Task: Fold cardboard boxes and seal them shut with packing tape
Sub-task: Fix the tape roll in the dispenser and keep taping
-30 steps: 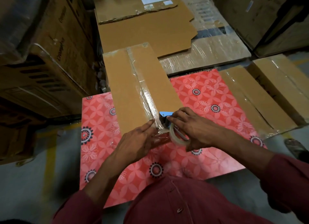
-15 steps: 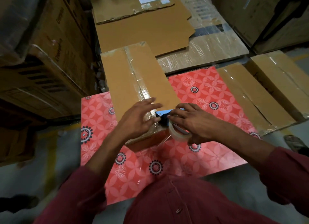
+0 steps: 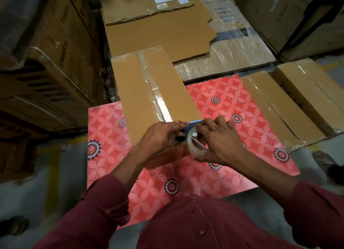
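A long cardboard box (image 3: 137, 92) lies on the red floral table (image 3: 232, 107), with clear tape running down its centre seam. At the box's near end sits a tape dispenser (image 3: 193, 142) with a blue blade and a clear roll. My right hand (image 3: 221, 142) grips the roll from the right. My left hand (image 3: 160, 139) is at the box's near edge, with fingers and thumb pinching the front of the dispenser. The box's near end wall is partly hidden by both hands.
Two taped boxes (image 3: 275, 114) (image 3: 312, 92) lie at the table's right. Flat cardboard sheets (image 3: 158, 31) and a plastic-wrapped stack (image 3: 232, 53) lie behind. Large cartons (image 3: 55, 62) stand at the left and others (image 3: 297, 16) at the back right. A sandal (image 3: 323, 159) rests on the floor.
My left hand lifted onto the box's top, then slid back to its near edge and closed on the dispenser's front. My right hand stayed on the roll.
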Demonstrator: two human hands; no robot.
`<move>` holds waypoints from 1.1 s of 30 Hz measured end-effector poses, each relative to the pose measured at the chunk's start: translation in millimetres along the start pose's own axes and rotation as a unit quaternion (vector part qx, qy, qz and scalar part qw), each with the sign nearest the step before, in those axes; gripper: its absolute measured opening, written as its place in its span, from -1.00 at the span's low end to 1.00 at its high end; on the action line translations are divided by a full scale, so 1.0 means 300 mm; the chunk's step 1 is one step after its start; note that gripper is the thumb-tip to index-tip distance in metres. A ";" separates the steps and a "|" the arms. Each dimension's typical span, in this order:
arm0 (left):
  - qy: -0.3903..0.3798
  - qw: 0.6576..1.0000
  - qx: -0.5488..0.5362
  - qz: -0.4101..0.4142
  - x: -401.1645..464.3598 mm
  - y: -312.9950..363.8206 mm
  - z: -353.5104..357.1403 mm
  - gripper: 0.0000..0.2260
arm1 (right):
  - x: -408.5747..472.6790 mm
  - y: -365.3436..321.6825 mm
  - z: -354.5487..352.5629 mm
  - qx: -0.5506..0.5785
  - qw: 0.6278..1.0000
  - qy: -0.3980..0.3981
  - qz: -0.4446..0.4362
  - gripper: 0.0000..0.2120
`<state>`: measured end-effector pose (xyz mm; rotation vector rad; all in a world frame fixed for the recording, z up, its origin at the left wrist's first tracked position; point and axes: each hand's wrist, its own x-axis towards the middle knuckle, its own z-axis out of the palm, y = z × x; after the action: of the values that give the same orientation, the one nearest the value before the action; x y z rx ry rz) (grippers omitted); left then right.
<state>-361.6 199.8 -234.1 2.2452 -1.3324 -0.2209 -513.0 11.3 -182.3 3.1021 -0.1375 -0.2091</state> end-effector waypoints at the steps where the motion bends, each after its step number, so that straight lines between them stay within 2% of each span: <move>1: 0.000 1.000 0.002 -0.006 -0.001 -0.001 0.000 -0.49 | 0.001 -0.009 0.003 0.000 1.000 0.004 0.018 -0.06; 10: -0.025 0.999 -0.002 -0.020 -0.014 0.020 -0.006 -0.52 | 0.007 -0.041 0.009 0.055 0.994 0.009 0.092 0.02; 12: -0.032 0.999 0.004 -0.027 -0.038 0.032 -0.001 -0.44 | 0.006 -0.042 0.016 0.077 0.993 0.013 0.092 0.03; 14: 0.038 0.998 0.012 -0.043 -0.099 0.056 0.024 -0.39 | 0.003 -0.043 0.022 0.089 0.991 0.023 0.094 0.05; 16: 0.168 0.984 0.030 -0.061 -0.184 0.106 0.077 -0.44 | -0.001 -0.042 0.026 0.095 0.990 0.027 0.099 0.09; 18: 0.219 0.969 0.062 -0.096 -0.254 0.177 0.151 -0.52 | -0.001 -0.042 0.025 0.089 0.991 0.021 0.102 0.14; 23: 0.187 0.953 0.157 -0.180 -0.235 0.194 0.248 -0.43 | 0.016 -0.049 0.006 0.049 0.993 -0.001 0.103 0.24; 25: 0.176 0.949 0.185 -0.184 -0.196 0.185 0.242 -0.49 | 0.017 -0.049 -0.003 0.038 0.994 -0.008 0.105 0.25; 28: 0.175 0.955 0.176 -0.162 -0.164 0.185 0.233 -0.77 | 0.018 -0.047 -0.003 0.040 0.994 0.007 0.101 0.21; 30: 0.175 0.961 0.164 -0.134 -0.167 0.185 0.202 -0.89 | 0.021 -0.040 -0.002 0.077 0.993 -0.011 0.092 0.19; 31: 0.172 0.967 0.150 -0.117 -0.175 0.187 0.171 -0.89 | 0.020 -0.037 -0.003 0.102 0.990 -0.027 0.091 0.19; 33: 0.169 0.977 0.107 -0.072 -0.176 0.194 0.090 -0.77 | 0.020 -0.032 -0.009 0.130 0.987 -0.031 0.090 0.17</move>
<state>-443.5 213.3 -233.9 2.4231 -1.0540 0.2577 -506.0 20.3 -180.9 3.3141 -0.4810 -0.3049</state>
